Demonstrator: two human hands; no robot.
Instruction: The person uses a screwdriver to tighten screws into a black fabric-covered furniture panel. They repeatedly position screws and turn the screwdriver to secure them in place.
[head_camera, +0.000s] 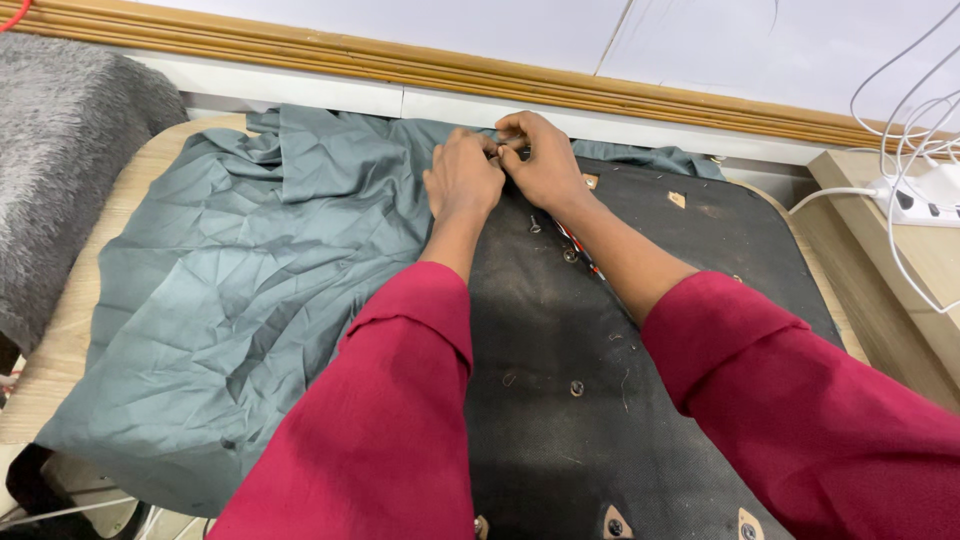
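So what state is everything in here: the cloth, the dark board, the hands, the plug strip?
Grey-green cotton cloth: crumpled, spread flat, draped over the board's left part.
Black fabric-covered board: lying flat, right part uncovered, dusty, studded with screws.
Left hand: closed, pinching the cloth's far edge.
Right hand: closed, pinching the same edge, touching the left hand.
White power strip: on the wooden ledge, white cables plugged in.
Grey fuzzy blanket: bunched at the left.

Hidden bits, far edge
My left hand (462, 178) & right hand (541, 160) cover whatever's pinched; black panel (560, 330) cut off at bottom edge.
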